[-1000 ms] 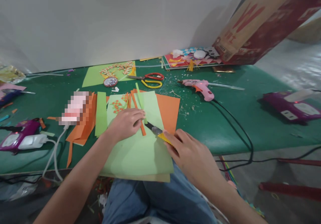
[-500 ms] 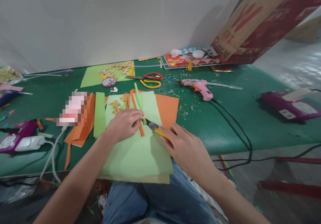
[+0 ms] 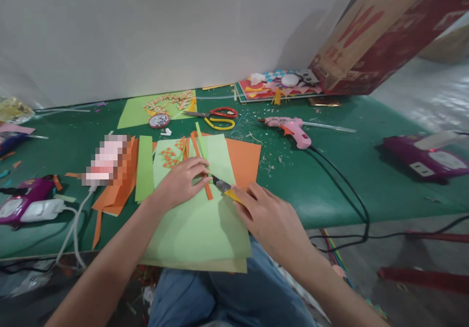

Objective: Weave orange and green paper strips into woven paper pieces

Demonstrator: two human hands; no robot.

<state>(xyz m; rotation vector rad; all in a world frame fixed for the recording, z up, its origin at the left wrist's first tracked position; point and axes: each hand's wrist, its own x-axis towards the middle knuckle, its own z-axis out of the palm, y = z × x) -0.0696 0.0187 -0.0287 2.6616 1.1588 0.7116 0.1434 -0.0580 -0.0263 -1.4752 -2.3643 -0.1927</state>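
Note:
My right hand grips a yellow utility knife, its blade tip resting on a light green paper sheet that hangs over the table's near edge. My left hand lies on the same sheet with fingers pressed down on an orange paper strip and a thin green strip, just left of the blade. An orange sheet lies under the green one.
Red and yellow scissors, a pink glue gun with a black cord, woven paper pieces, a stack of orange and green paper, purple devices and a tilted cardboard box surround the green mat.
My right hand has slid the knife up and left along the sheet, closer to my left hand's fingertips. My left hand stays pressed on the strips.

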